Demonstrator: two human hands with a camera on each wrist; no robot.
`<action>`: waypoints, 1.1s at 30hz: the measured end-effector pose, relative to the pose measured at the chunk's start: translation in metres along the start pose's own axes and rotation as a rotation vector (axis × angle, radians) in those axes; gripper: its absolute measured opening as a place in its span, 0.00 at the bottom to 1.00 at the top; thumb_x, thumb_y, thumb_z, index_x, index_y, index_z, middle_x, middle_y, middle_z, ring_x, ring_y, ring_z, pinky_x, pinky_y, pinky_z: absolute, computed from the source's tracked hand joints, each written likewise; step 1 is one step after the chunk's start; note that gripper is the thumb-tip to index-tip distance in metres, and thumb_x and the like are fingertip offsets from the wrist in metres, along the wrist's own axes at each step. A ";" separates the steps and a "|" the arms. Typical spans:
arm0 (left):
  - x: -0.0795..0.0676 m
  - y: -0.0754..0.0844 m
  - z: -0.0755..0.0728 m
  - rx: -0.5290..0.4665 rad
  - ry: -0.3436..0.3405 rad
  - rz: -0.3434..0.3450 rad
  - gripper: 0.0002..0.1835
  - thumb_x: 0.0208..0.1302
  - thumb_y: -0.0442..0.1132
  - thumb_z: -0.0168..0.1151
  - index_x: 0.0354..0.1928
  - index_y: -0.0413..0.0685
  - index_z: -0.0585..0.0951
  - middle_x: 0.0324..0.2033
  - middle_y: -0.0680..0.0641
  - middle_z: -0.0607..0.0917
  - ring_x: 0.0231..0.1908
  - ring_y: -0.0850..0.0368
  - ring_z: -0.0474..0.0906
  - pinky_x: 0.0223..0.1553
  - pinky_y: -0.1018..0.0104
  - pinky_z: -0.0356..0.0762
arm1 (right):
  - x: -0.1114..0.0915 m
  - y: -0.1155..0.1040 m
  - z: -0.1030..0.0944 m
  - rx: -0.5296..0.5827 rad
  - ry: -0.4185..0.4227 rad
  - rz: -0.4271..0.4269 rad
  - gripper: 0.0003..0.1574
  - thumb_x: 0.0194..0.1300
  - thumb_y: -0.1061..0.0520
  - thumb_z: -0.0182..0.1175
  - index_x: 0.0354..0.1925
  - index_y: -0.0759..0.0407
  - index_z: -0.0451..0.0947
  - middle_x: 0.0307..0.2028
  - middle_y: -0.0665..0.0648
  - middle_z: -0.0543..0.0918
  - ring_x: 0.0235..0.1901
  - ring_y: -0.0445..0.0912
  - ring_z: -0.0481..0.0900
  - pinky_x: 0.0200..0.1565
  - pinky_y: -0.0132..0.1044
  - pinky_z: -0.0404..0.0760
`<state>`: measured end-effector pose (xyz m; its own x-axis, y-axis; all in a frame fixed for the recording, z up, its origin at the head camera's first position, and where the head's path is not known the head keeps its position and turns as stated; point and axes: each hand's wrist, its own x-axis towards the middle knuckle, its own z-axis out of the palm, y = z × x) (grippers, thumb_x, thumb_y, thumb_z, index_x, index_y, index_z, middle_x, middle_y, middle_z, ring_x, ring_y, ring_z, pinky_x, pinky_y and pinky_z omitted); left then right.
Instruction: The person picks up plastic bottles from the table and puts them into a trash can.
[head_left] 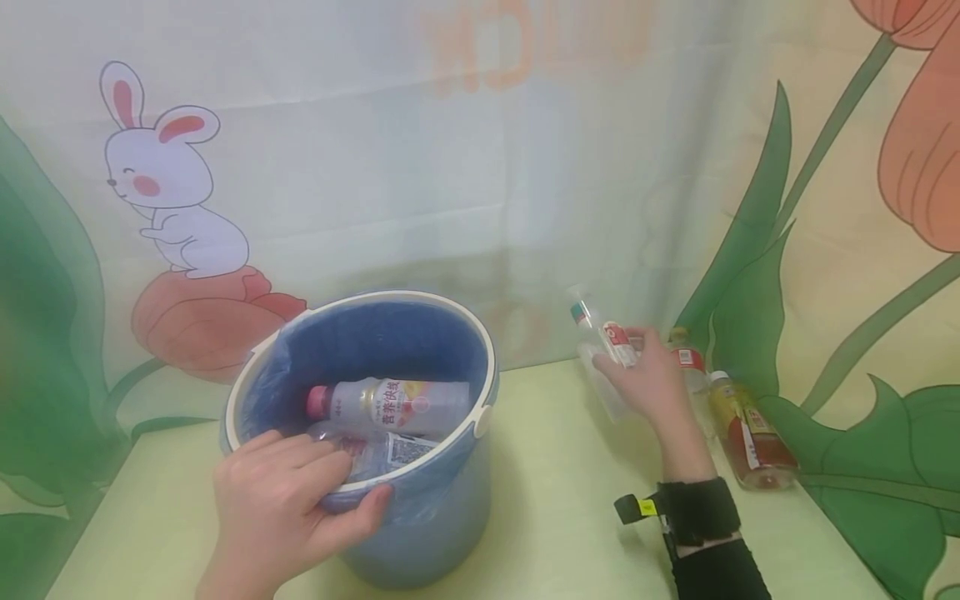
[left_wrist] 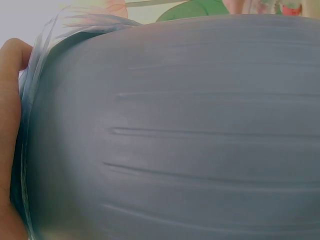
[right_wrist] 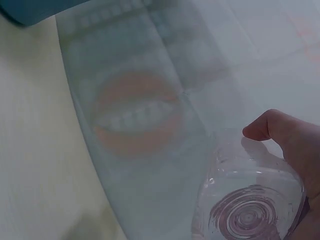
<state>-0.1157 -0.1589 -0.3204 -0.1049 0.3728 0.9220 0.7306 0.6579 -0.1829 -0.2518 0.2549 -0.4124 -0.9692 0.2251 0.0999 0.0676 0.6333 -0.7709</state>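
A pale yellow-green desk [head_left: 547, 483] with a smooth, matte top is set against a hanging fabric backdrop [head_left: 360, 167], by which the area behind and on both sides of the bucket [head_left: 420, 525] is covered. Faint creases are shown in the cloth. A white rabbit [head_left: 195, 175] on a reddish bloom is printed behind the bucket to the left; large orange tulips [head_left: 926, 158] and green leaves [head_left: 768, 183] are printed to its right.

The bucket is round and blue, ringed by a cream rim and lined with a thin, wrinkled blue plastic bag [head_left: 285, 358]; long raised ridges are seen on its outer wall from the left wrist. Inside it, a pink-capped bottle [head_left: 405, 404] with a whitish label is laid across, next to a clear bottle with a square code [head_left: 367, 454].

The near rim of the bucket is gripped by the fingers of the left hand [head_left: 281, 492], with the thumb kept outside. To the right of the bucket, a transparent red-labelled bottle [head_left: 611, 337] is gripped in the fingers of the right hand [head_left: 648, 375]; concentric rings are moulded into its base. A black strap [head_left: 701, 512] is worn on that wrist. Farther right of the bucket, another clear bottle with a red label [head_left: 686, 358] and a yellow-labelled bottle of reddish-brown drink [head_left: 750, 437] are placed side by side.
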 end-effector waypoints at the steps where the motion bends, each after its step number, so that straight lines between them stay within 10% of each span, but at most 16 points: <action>1: 0.000 0.000 0.000 0.000 0.001 0.000 0.32 0.75 0.63 0.57 0.16 0.56 0.60 0.15 0.60 0.61 0.15 0.63 0.56 0.20 0.66 0.53 | -0.002 -0.002 -0.001 0.002 0.003 -0.008 0.55 0.70 0.36 0.70 0.79 0.62 0.60 0.62 0.70 0.77 0.55 0.63 0.79 0.52 0.58 0.85; 21: 0.001 0.002 0.001 -0.012 0.025 0.004 0.31 0.74 0.61 0.59 0.15 0.56 0.66 0.14 0.61 0.64 0.14 0.62 0.59 0.20 0.67 0.55 | -0.041 -0.051 -0.032 0.114 -0.011 -0.110 0.52 0.72 0.38 0.70 0.81 0.55 0.60 0.73 0.67 0.72 0.60 0.64 0.78 0.54 0.61 0.84; 33: -0.003 0.001 0.000 -0.004 0.002 -0.018 0.31 0.75 0.63 0.57 0.16 0.58 0.64 0.14 0.61 0.62 0.14 0.63 0.58 0.21 0.66 0.54 | -0.030 -0.112 -0.046 0.081 0.017 -0.253 0.49 0.69 0.38 0.72 0.78 0.51 0.65 0.70 0.59 0.76 0.52 0.57 0.82 0.45 0.53 0.86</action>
<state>-0.1152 -0.1591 -0.3229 -0.1168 0.3595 0.9258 0.7315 0.6617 -0.1647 -0.2194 0.2111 -0.3007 -0.9487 0.0795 0.3059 -0.1965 0.6097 -0.7679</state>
